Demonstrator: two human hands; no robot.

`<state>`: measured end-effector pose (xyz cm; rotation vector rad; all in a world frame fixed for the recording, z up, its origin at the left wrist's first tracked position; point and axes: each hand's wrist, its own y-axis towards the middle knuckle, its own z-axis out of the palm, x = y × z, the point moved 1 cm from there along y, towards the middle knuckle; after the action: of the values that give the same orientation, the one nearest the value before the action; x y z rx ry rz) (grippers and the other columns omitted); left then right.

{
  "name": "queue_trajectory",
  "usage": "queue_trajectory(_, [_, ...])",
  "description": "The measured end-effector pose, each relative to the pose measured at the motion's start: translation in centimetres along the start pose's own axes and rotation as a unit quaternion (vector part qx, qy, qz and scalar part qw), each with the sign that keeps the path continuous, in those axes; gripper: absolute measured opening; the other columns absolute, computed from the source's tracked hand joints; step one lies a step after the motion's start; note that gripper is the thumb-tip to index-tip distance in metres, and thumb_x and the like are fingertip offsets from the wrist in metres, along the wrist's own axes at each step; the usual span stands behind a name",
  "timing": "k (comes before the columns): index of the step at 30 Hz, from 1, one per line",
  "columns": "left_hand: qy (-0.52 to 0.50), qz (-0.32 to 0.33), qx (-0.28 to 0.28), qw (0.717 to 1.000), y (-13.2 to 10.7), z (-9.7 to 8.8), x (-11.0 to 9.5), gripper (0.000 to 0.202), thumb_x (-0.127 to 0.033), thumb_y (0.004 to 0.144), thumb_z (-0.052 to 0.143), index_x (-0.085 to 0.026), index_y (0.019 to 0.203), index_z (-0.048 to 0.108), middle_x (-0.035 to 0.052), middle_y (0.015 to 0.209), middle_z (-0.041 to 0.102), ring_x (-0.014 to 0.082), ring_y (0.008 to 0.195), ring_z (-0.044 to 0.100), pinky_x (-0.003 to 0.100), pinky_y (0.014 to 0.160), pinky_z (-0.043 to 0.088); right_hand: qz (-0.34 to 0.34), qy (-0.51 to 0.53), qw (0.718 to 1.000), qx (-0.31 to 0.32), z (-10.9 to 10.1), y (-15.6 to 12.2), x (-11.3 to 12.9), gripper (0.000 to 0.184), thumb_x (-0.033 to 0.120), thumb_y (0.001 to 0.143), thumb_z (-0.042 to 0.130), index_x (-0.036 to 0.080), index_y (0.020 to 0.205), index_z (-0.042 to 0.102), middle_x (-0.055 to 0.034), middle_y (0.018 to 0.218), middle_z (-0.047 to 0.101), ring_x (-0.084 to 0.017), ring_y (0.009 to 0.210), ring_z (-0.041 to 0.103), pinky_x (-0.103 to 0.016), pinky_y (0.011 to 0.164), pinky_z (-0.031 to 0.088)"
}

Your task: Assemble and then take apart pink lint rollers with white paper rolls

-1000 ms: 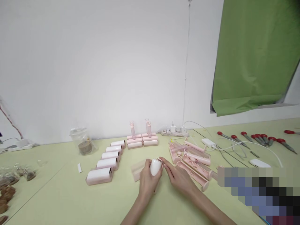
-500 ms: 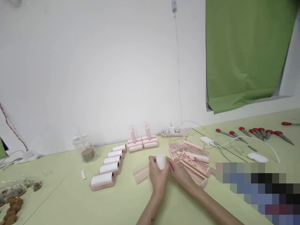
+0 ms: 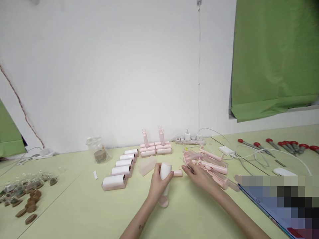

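Observation:
My left hand (image 3: 158, 182) is closed round a white paper roll (image 3: 165, 170), held upright over the table. A round pale pink end piece (image 3: 163, 201) shows below the hand, at the roll's lower end. Just right of my left fingers is a short pink handle-like piece (image 3: 177, 173). My right hand (image 3: 199, 176) is at the left side of a pile of pink plastic lint roller parts (image 3: 214, 166). Its fingers are drawn together on something thin that I cannot make out. A pale translucent sleeve (image 3: 147, 165) lies flat beyond my left hand.
Several white rolls in pink wrapping (image 3: 114, 182) form a line at left. Pink lint rollers (image 3: 163, 149) stand by the wall near a power strip (image 3: 189, 141). Red-ended tools (image 3: 289, 146) and white cables lie right. A plastic bag (image 3: 99, 152) and small glass domes (image 3: 32, 182) are left.
My right hand has left the white roll and moved right to the pink parts. My left hand keeps the roll, slightly lower and left. The pale sleeve lies farther back, and the view has shifted left.

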<state>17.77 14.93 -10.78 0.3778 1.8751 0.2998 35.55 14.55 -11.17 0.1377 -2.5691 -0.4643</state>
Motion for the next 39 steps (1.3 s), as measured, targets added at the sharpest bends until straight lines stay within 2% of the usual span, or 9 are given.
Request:
queue_trajectory(3, [0.038,0.002,0.006,0.999,-0.7,-2.2,1.0,0.027,-0.035,0.069,0.057,-0.02,0.088,0.046,0.0004,0.081,0.055,0.0172,0.074,0.053,0.027,0.067,0.041,-0.055,0.05,0.997,-0.001,0.2,1.3,2.0,0.034,0.039,0.086,0.031,0.018,0.087,0.059,-0.004,0.078,0.065,-0.018,0.072,0.06,-0.025,0.06,0.044])
queue_trajectory(10, [-0.022,-0.033,-0.219,0.975,-0.7,-6.5,3.8,0.035,-0.042,0.068,0.058,-0.019,0.091,0.045,0.0029,0.083,0.055,0.0179,0.074,0.055,0.027,0.062,0.044,-0.187,0.04,0.978,0.08,5.4,6.9,7.7,0.032,0.027,0.077,0.047,0.022,0.107,0.056,-0.0031,0.115,0.055,-0.019,0.095,0.055,-0.027,0.076,0.043])
queue_trajectory(13, [-0.063,-0.057,-0.226,0.97,-0.6,-7.4,4.1,0.039,-0.045,0.066,0.059,-0.019,0.09,0.045,0.0013,0.077,0.056,0.0156,0.063,0.056,0.026,0.055,0.045,-0.221,0.0,0.968,0.122,7.3,9.1,8.8,0.045,0.03,0.068,0.06,0.024,0.112,0.052,-0.0049,0.121,0.05,-0.022,0.096,0.055,-0.029,0.074,0.042])
queue_trajectory(17, [-0.145,-0.079,-0.196,0.967,-0.6,-8.0,2.9,0.039,-0.045,0.066,0.06,-0.02,0.09,0.043,-0.001,0.072,0.055,0.0125,0.054,0.054,0.023,0.047,0.045,-0.252,-0.048,0.956,0.146,7.8,10.2,9.7,0.049,0.024,0.057,0.07,0.022,0.103,0.054,-0.0038,0.104,0.058,-0.021,0.083,0.058,-0.025,0.063,0.041])
queue_trajectory(20, [-0.224,-0.069,-0.181,0.955,-1.0,-8.3,1.5,0.035,-0.043,0.07,0.057,-0.021,0.092,0.041,-0.0008,0.076,0.055,0.0108,0.053,0.054,0.022,0.046,0.045,-0.255,-0.065,0.958,0.113,6.5,8.5,10.2,0.044,0.026,0.064,0.067,0.02,0.103,0.048,-0.0038,0.105,0.056,-0.02,0.081,0.058,-0.023,0.057,0.038])
queue_trajectory(24, [-0.236,-0.038,-0.212,0.947,-1.6,-8.4,0.5,0.03,-0.04,0.072,0.055,-0.021,0.09,0.04,-0.0003,0.077,0.055,0.0111,0.055,0.054,0.024,0.05,0.046,-0.219,-0.087,0.969,0.078,4.0,3.1,9.1,0.026,0.036,0.074,0.056,0.021,0.092,0.046,-0.0019,0.094,0.057,-0.019,0.066,0.059,-0.024,0.048,0.033])
queue_trajectory(27, [-0.146,-0.02,-0.204,0.968,-1.8,-8.0,0.4,0.032,-0.038,0.07,0.057,-0.021,0.091,0.04,0.0011,0.078,0.056,0.0129,0.06,0.055,0.025,0.055,0.047,-0.188,-0.112,0.973,0.071,3.2,-1.1,6.8,0.019,0.027,0.076,0.05,0.024,0.094,0.047,-0.0004,0.091,0.058,-0.019,0.062,0.059,-0.024,0.045,0.032])
queue_trajectory(31, [0.0,-0.017,-0.14,0.99,-2.2,-6.9,-0.1,0.031,-0.033,0.068,0.058,-0.022,0.093,0.043,0.0013,0.083,0.056,0.0156,0.071,0.056,0.025,0.061,0.045,-0.16,-0.098,0.977,0.1,3.4,-4.3,4.4,0.049,0.009,0.065,0.04,0.026,0.11,0.043,-0.002,0.109,0.054,-0.019,0.068,0.06,-0.025,0.047,0.036])
queue_trajectory(39, [0.249,0.055,-0.017,0.967,-2.7,-5.1,-0.7,0.03,-0.027,0.071,0.051,-0.024,0.098,0.04,-0.0016,0.09,0.059,0.0163,0.077,0.058,0.025,0.059,0.042,-0.12,0.051,0.985,0.117,0.5,-4.0,4.8,0.025,0.024,0.077,0.042,0.026,0.097,0.056,-0.0011,0.102,0.059,-0.017,0.067,0.058,-0.027,0.055,0.041])
